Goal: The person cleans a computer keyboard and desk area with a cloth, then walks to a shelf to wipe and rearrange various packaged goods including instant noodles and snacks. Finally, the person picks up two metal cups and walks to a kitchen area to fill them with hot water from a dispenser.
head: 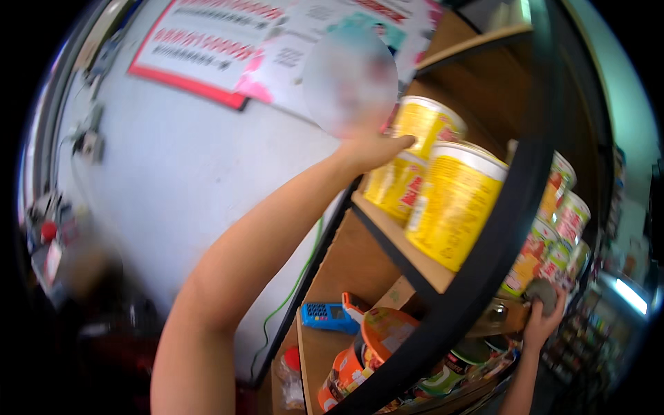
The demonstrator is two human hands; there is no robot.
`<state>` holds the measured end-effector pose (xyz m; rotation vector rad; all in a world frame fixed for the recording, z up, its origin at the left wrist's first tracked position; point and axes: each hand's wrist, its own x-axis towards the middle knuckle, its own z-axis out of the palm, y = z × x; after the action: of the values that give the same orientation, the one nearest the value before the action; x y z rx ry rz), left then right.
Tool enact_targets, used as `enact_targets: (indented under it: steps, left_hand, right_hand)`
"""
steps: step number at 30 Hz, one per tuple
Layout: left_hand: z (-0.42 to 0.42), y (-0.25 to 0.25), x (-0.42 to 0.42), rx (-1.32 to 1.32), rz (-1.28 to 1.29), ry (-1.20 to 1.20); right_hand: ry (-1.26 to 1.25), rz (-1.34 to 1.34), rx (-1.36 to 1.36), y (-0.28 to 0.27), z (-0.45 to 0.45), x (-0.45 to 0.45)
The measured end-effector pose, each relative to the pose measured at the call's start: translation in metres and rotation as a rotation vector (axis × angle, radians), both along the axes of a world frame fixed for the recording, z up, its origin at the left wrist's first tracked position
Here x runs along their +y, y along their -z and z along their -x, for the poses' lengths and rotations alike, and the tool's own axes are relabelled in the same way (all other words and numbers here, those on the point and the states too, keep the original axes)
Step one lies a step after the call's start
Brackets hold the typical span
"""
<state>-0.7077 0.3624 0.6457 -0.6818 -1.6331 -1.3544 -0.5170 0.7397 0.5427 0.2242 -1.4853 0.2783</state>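
My left hand (pixel 376 148) is at the upper yellow can (pixel 423 122), its thumb over the near side and its other fingers hidden. This can stands on a lower yellow can (pixel 397 187); a larger-looking yellow can (pixel 454 202) is beside them on the shelf. At the lower right, my right hand (pixel 544 316) holds a grey rounded object (pixel 541 295), whose kind I cannot tell. Just above that hand are stacked cans with fruit pictures (pixel 534 249).
A black shelf post (pixel 482 270) crosses in front of the wooden shelves. Below are a blue card terminal (pixel 329 317), orange instant-food tubs (pixel 386 337) and green tubs (pixel 448 371). A green cable (pixel 290 306) runs down the white wall, which bears posters (pixel 202 52).
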Motion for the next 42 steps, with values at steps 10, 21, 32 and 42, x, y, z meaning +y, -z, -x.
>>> enact_targets:
  steps: [10, 21, 32, 42]
  left_hand:
    - [0.106, -0.104, 0.056, 0.028, 0.233, -0.097]
    - [0.021, -0.097, 0.073, -0.157, 0.081, -0.164]
    - [-0.015, -0.115, 0.036, -0.068, -0.219, -0.178]
    - [-0.021, -0.11, -0.005, -0.032, -0.272, -0.089]
  right_hand:
    - [-0.059, 0.028, -0.044, -0.001, -0.007, -0.02]
    - [-0.112, -0.04, 0.07, -0.002, -0.001, -0.021]
    - [-0.132, -0.057, 0.113, -0.002, -0.001, -0.014]
    - [-0.135, -0.03, 0.144, -0.002, 0.0, -0.014]
